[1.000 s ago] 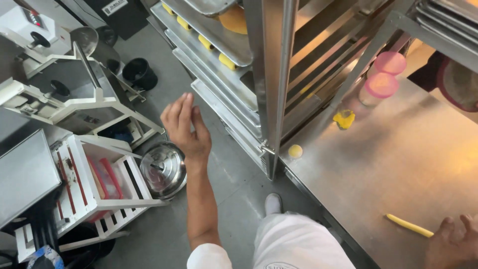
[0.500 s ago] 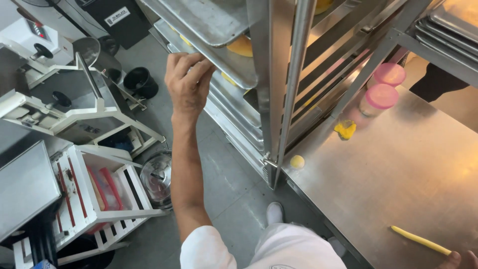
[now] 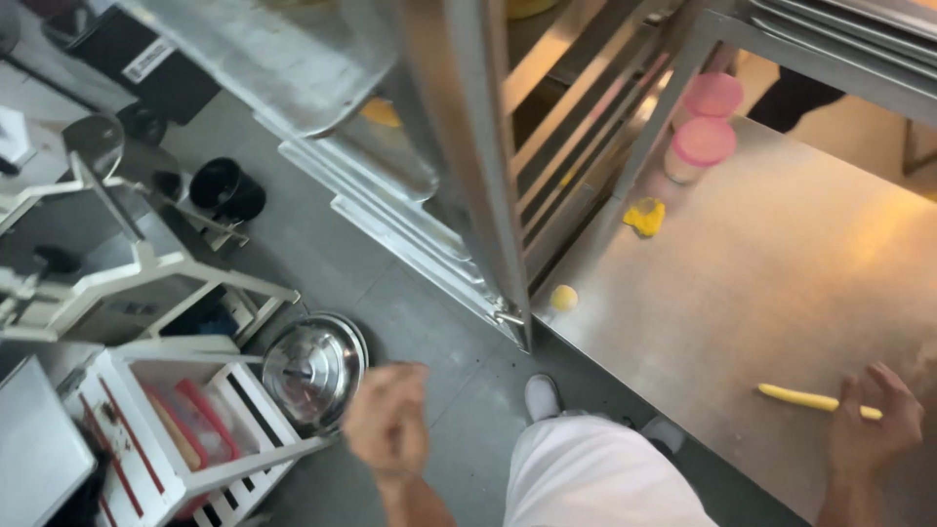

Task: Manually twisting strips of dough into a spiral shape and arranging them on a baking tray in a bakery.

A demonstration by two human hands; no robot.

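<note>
Two pink-lidded tubs [image 3: 705, 144], two yellow lumps [image 3: 645, 216], one yellow stick [image 3: 798, 397], one steel lid [image 3: 314, 368].

Yellow stick [image 3: 818, 400] flat on steel table [image 3: 781, 263]

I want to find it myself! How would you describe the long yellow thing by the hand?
Look at the big shiny steel table. At its near edge, the right hand touches a thin yellow stick lying flat. The other yellow bits, a crumpled lump and a small ball, are short.

Brushed steel table [image 3: 781, 283], shiny lid [image 3: 314, 368]
</note>
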